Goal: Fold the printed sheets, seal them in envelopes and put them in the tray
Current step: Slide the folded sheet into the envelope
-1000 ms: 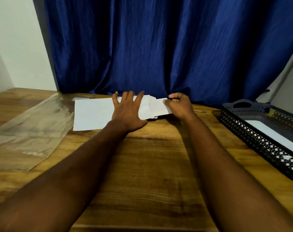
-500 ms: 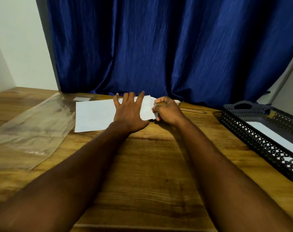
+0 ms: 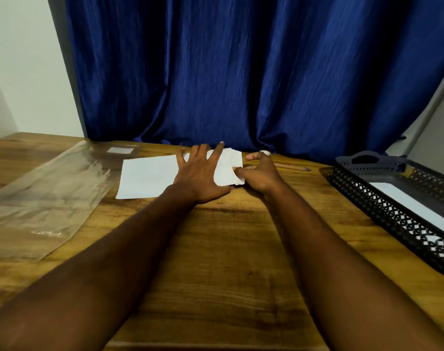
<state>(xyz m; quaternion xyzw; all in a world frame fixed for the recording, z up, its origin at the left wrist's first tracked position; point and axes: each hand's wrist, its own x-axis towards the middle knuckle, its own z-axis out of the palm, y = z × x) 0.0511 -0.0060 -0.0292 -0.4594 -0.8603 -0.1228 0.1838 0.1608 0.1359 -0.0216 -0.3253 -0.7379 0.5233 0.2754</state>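
Observation:
A white printed sheet (image 3: 147, 177) lies flat near the far edge of the wooden table (image 3: 216, 249). My left hand (image 3: 203, 176) presses flat on its right part, fingers spread. At the sheet's right end a folded white flap (image 3: 228, 168) lies over it. My right hand (image 3: 260, 173) sits at that end, fingers curled and pinching the flap's lower right corner. The black mesh tray (image 3: 383, 211) stands at the right with a white envelope (image 3: 413, 206) lying inside.
A clear plastic sleeve (image 3: 46, 196) lies on the table at the left. A pencil (image 3: 292, 167) lies behind my right hand. A blue curtain (image 3: 241, 72) hangs right behind the table's far edge.
My right hand has brought the sheet's right end leftward over the sheet and now pinches its corner lower down. My left hand has stayed pressed on the sheet.

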